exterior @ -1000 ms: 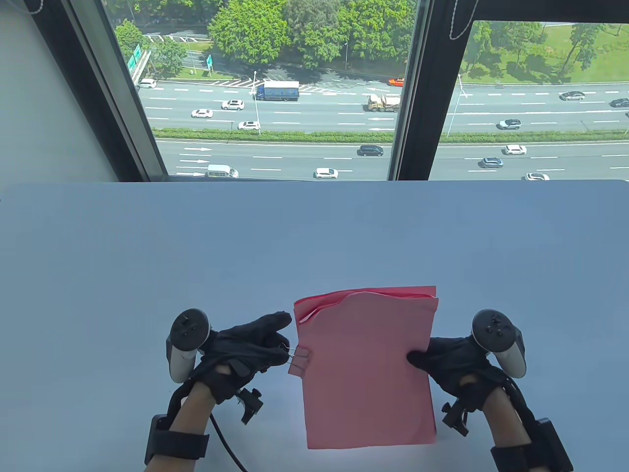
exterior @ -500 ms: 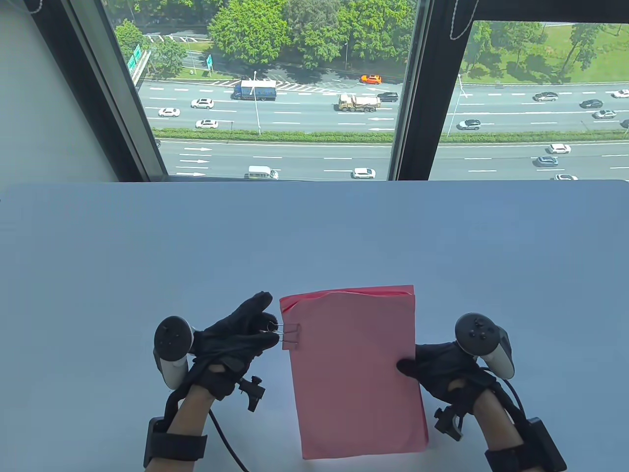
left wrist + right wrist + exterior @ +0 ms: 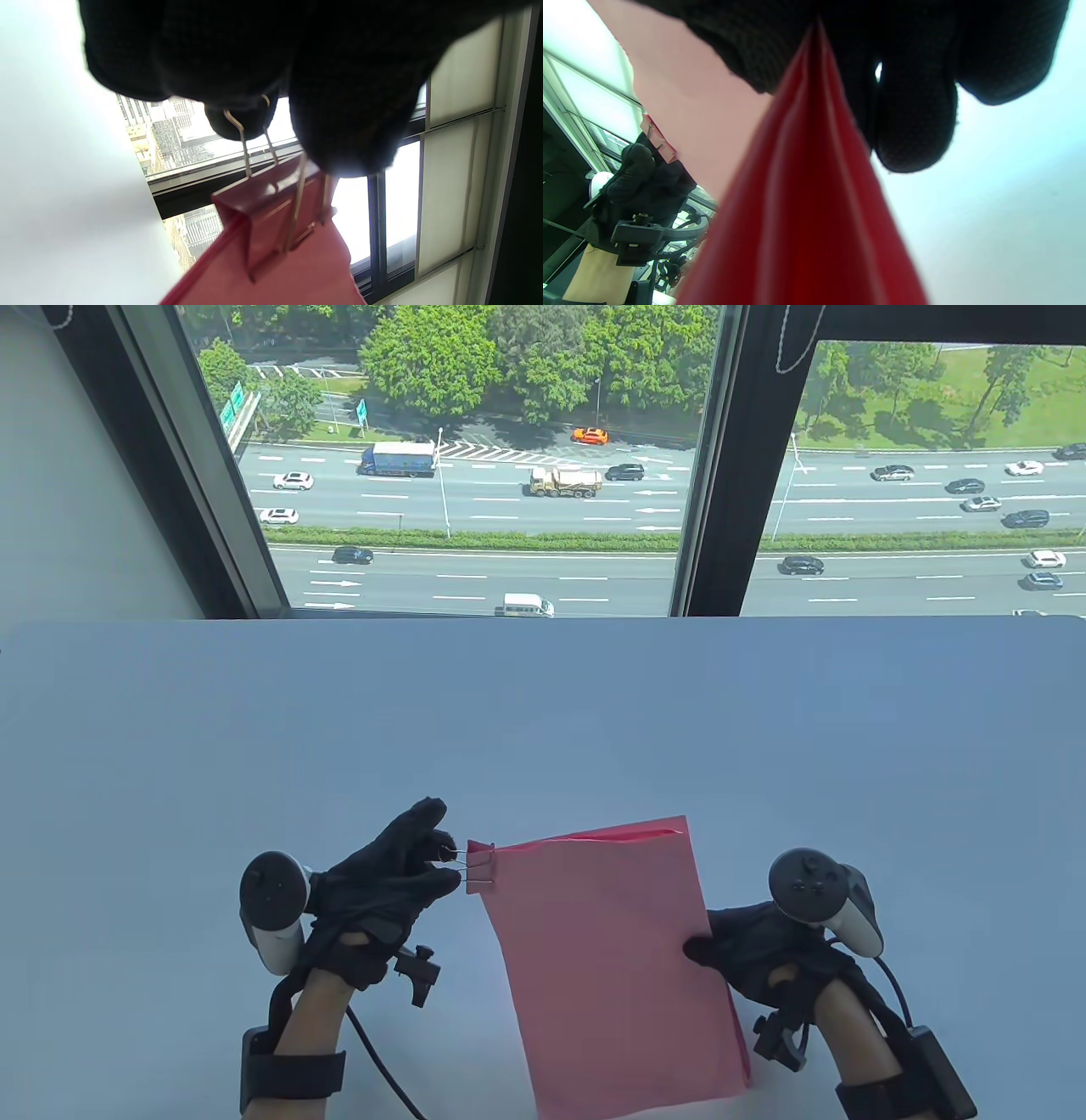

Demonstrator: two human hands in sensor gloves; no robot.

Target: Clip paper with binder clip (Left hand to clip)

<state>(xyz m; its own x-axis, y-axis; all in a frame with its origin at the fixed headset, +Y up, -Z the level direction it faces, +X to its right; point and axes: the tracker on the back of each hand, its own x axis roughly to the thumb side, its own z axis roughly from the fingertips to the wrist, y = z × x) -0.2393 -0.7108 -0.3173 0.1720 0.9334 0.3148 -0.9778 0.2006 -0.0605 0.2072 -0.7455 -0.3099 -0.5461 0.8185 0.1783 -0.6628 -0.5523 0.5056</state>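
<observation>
Pale blue-grey table (image 3: pixel 543 712) by the window, smooth matte top

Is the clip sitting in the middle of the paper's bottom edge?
No, the clip bites the far left corner of the paper, where the left hand pinches its wire handles.

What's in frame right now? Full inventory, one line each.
paper stack: 1, pink, near table edge, held up between the hands
binder clip: 1, pink with wire handles, on the stack's far-left corner
table: 1, pale blue-grey, under everything
window: 1, dark frame, beyond the table, road traffic outside
left hand: black glove, pinches the clip's handles
right hand: black glove, grips the stack's right edge
</observation>
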